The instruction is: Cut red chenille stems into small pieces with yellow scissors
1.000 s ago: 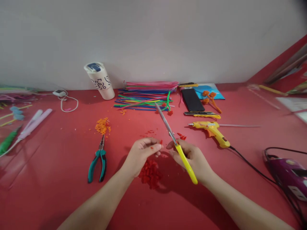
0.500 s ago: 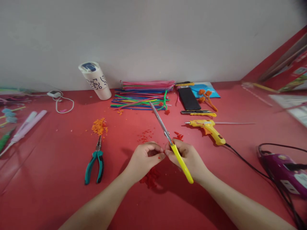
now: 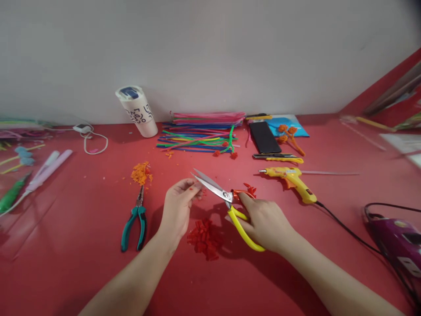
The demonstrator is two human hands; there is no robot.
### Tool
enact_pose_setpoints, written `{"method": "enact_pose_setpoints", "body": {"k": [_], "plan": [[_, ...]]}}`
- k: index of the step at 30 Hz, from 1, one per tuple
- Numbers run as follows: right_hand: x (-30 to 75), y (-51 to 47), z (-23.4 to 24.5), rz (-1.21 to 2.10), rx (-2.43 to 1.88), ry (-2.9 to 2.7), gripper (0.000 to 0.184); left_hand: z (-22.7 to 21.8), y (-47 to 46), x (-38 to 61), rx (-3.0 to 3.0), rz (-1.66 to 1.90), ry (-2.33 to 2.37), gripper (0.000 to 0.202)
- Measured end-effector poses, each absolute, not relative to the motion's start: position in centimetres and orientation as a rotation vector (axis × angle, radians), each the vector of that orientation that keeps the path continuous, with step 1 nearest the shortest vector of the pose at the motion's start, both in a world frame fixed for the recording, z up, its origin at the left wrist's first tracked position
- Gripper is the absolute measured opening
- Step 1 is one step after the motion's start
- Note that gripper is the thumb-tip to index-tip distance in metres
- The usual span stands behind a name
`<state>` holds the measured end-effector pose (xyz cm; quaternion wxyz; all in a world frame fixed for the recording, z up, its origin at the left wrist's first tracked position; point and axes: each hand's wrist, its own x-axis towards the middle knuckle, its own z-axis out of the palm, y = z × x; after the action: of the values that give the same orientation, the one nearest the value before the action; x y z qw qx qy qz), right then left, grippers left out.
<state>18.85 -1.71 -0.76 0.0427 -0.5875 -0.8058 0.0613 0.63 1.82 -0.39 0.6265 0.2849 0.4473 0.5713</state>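
Note:
My right hand [image 3: 263, 221] grips the yellow and orange handles of a pair of scissors [image 3: 223, 197], whose blades are parted and point left toward my left hand. My left hand [image 3: 179, 206] is raised a little above the red table, its thumb and fingers pinched on a tiny red piece that sits right at the blade tips. Below and between both hands lies a heap of cut red bits [image 3: 204, 238].
Teal-handled pliers [image 3: 133, 221] lie left of my left hand, beside an orange crumb pile [image 3: 140, 172]. Farther back are coloured pipe cleaners [image 3: 200, 131], a paper cup [image 3: 137, 110], a phone [image 3: 263, 137] and a yellow glue gun [image 3: 291, 177]. A purple device [image 3: 394, 239] sits at right.
The scissors swung from pointing up and away to lying level, blades now parted toward the left hand. My left hand moved left and up off the red heap.

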Motion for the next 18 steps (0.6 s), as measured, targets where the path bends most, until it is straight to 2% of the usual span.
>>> {"method": "enact_pose_setpoints", "body": {"k": [12, 18], "plan": [[19.04, -1.67, -1.46, 0.149, -1.774, -2.561, 0.039, -0.70, 1.97, 0.19, 0.678, 1.360, 0.968, 0.003], [19.10, -1.63, -1.54, 0.124, -1.775, -2.559, 0.035, -0.61, 1.98, 0.22, 0.705, 1.366, 0.991, 0.003]]}}
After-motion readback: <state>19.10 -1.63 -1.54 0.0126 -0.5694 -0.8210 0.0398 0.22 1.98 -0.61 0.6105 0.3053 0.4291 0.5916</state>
